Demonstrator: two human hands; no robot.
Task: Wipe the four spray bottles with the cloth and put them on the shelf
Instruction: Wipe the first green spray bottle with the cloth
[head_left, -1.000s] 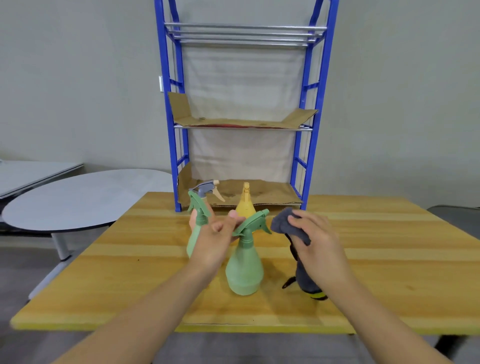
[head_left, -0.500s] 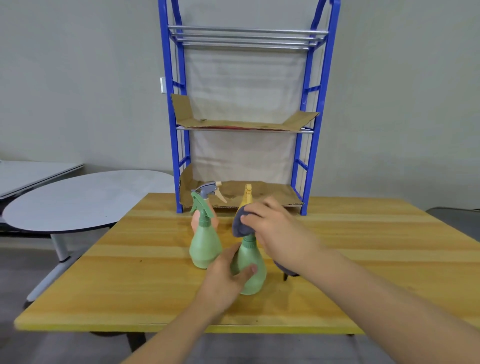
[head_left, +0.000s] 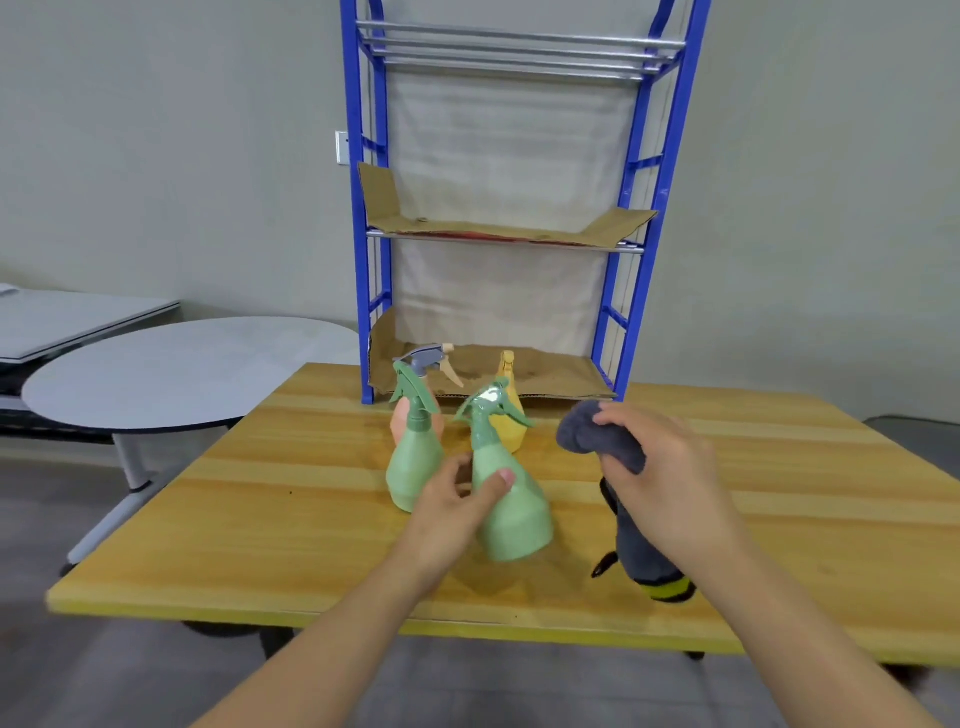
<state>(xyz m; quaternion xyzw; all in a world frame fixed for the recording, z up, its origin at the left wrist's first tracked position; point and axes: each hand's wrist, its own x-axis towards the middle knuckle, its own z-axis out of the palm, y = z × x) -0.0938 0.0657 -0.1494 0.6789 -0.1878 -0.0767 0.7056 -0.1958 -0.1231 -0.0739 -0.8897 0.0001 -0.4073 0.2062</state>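
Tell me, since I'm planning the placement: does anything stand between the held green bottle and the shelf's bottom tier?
Yes. The yellow bottle stands directly behind the held green bottle, before the bottom tier. The peach bottle stands further left. The left hand could lift over them.

Pretty plain room: flat grey-green wall (head_left: 208, 156) all the way across, with a small white switch plate (head_left: 342, 147) on it. The floor (head_left: 78, 675) is grey and smooth-looking. The wooden tabletop (head_left: 779, 493) is light, yellowish planks with a visible grain. Off to the left there's a round grey table (head_left: 171, 371) on a pale metal leg (head_left: 130, 462), and behind that the corner of another flat grey table (head_left: 78, 317). Lighting is soft and even, with only faint shadows.
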